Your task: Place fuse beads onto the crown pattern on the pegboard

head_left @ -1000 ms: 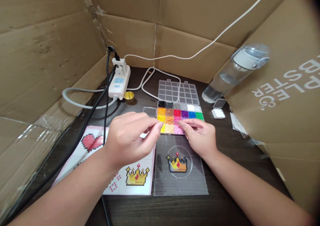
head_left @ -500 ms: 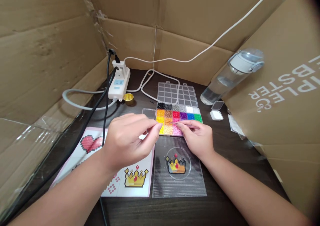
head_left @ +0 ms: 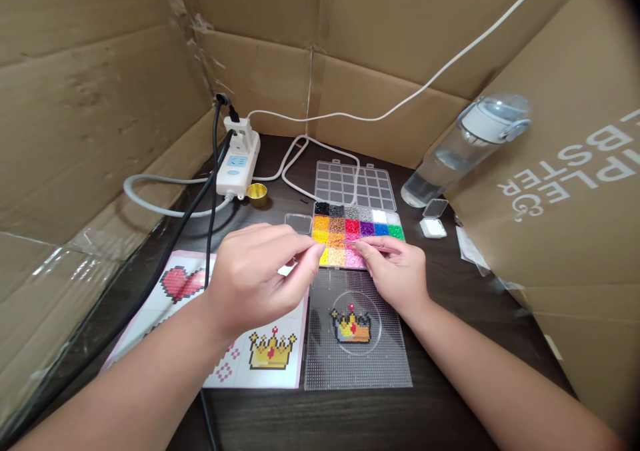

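Observation:
My left hand point(head_left: 265, 274) is closed in a pinch at the front left corner of a bead box point(head_left: 337, 268). What its fingertips hold, if anything, is too small to make out. My right hand point(head_left: 397, 271) grips thin metal tweezers point(head_left: 351, 242), their tips pointing left over the orange and pink compartments. Below the hands lies a clear pegboard point(head_left: 325, 371) with a bead crown point(head_left: 353, 324) in yellow, orange, grey, black and red. A pattern sheet point(head_left: 240, 341) under my left forearm shows a matching crown and a red heart.
The box's clear lid point(head_left: 355, 181) lies open behind it. A white power strip point(head_left: 237, 171) with cables and a small gold cup point(head_left: 257, 194) are at the back left. A water bottle point(head_left: 453, 158) and small white case point(head_left: 433, 228) stand right. Cardboard walls point(head_left: 390, 44) surround the table.
The tweezers' tips have shifted slightly to the right, away from my left fingertips. Both hands otherwise stay almost in place; the whole view has moved slightly.

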A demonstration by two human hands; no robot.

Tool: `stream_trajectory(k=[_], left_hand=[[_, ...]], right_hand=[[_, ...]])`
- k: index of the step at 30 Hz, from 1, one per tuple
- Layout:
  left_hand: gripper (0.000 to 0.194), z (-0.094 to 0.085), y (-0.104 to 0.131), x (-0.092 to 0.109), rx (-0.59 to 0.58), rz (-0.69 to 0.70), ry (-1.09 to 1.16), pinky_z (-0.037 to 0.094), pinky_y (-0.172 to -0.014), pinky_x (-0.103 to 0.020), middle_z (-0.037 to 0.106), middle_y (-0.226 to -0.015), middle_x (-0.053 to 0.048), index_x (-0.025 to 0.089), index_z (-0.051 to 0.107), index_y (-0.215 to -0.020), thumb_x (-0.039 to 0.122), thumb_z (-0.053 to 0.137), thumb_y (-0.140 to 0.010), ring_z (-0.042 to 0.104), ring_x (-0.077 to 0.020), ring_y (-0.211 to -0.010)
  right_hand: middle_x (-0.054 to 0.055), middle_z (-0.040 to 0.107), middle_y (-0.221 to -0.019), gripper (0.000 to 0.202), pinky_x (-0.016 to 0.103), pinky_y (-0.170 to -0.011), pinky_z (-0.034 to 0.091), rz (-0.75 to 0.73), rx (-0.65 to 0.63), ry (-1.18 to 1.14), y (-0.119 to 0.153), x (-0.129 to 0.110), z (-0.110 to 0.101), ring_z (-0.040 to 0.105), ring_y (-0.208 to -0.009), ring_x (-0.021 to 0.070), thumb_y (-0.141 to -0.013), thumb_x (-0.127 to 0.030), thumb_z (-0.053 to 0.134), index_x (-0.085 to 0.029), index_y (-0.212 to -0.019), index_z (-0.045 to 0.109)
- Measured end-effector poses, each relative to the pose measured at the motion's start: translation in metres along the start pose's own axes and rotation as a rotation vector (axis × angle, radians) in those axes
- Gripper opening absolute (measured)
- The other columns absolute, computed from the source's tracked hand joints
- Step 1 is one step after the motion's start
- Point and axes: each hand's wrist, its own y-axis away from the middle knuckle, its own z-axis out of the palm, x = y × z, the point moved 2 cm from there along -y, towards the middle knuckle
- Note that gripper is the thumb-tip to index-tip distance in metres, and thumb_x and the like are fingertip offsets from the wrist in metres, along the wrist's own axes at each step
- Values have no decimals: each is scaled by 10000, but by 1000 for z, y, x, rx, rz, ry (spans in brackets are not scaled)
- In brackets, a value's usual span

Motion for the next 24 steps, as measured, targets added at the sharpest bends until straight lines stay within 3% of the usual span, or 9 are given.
stream_trajectory(k=[7,12,15,18,24], left_hand=[[48,5,1,-3,-3,-15,10,440,-512,-248,624,-598,5,144,633,-713,108,649,-739,570,-105,-530],[79,8,2,-5,10,-25,10,418,-472,-241,630,-591,8,154,622,-682,115,644,-747,568,-98,-510],[82,8,1,-4,22,-15,20,418,-469,-245,630,-593,15,165,618,-682,112,653,-733,580,-104,-521],[94,8,1,-3,26,-18,20,409,-461,-251,621,-587,24,176,611,-678,109,657,-724,587,-108,-533],[106,11,3,-5,-3,-40,-8,369,-449,-257,597,-577,47,205,606,-694,121,656,-735,553,-97,-525]], right_hand=[[35,688,-622,113,246,-453,498,-28,110,-55,8,-18,-18,612,-530,131,-742,-267,728,-164,-779,755],[25,692,-610,63,215,-357,387,-39,100,-79,45,-34,-49,484,-396,73,-759,-217,730,-194,-805,766],[45,733,-730,95,218,-371,408,0,-9,-42,73,-24,-60,514,-416,75,-790,-179,701,-220,-841,770],[53,750,-856,135,215,-389,427,21,-39,-11,93,-9,-64,567,-467,86,-799,-154,687,-245,-856,769],[42,754,-856,165,227,-471,504,19,-83,1,97,4,-64,673,-630,144,-807,-135,673,-260,-865,764]])
